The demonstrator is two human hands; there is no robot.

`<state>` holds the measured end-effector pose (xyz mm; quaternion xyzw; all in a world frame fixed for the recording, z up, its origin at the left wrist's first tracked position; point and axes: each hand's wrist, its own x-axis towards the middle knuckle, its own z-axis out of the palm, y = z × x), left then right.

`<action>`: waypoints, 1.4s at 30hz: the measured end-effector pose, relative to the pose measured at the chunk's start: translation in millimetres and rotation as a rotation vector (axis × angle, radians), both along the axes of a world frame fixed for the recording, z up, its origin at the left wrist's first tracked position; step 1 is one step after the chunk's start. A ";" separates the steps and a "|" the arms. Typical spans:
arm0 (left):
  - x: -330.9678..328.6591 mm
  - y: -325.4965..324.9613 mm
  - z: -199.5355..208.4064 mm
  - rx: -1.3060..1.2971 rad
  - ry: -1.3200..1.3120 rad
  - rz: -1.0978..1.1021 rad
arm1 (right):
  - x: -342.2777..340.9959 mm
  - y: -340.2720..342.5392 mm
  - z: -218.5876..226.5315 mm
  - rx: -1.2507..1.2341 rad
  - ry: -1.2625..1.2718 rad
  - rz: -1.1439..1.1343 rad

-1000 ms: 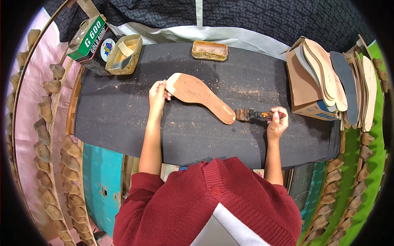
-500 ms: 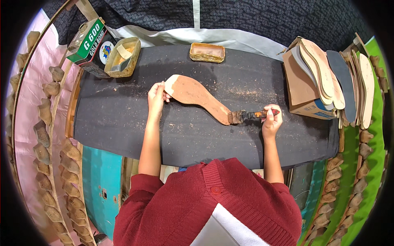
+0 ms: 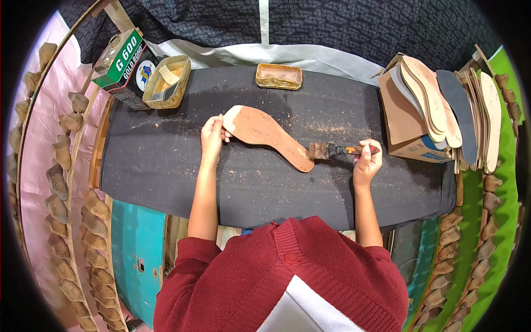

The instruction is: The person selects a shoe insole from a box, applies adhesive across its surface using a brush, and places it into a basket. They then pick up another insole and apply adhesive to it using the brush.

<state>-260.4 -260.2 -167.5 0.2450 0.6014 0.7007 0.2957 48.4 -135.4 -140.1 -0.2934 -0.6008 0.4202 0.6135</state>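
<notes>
Over the dark cloth of the table point(image 3: 166, 166) I hold a long shoe insole point(image 3: 260, 131). My left hand point(image 3: 212, 134) pinches its pale, uncoated tip at the upper left. The rest of its face is brown and looks coated, down to the narrow end at the lower right. My right hand point(image 3: 367, 161) grips the reddish, stained handle of a flat paintbrush point(image 3: 332, 151). The brush's dark bristles lie at the edge of the insole's narrow end; whether they touch it I cannot tell.
A green and black metal can point(image 3: 126, 72) and a yellowish tub point(image 3: 171, 83) with flat scraps stand at the back left. A shallow container point(image 3: 279, 76) sits at the back. To the right, insoles point(image 3: 428, 105) lean against a cardboard box point(image 3: 406, 119). Shoe lasts point(image 3: 60, 180) line racks on both sides.
The brush has lifted slightly and shifted off the insole's narrow end to its edge. Both hands keep their grip, and the view has shifted a little.
</notes>
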 end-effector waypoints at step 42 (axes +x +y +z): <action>2.3 -1.9 6.7 -0.016 0.053 0.036 | -22.4 11.1 -5.2 -0.246 -0.100 0.135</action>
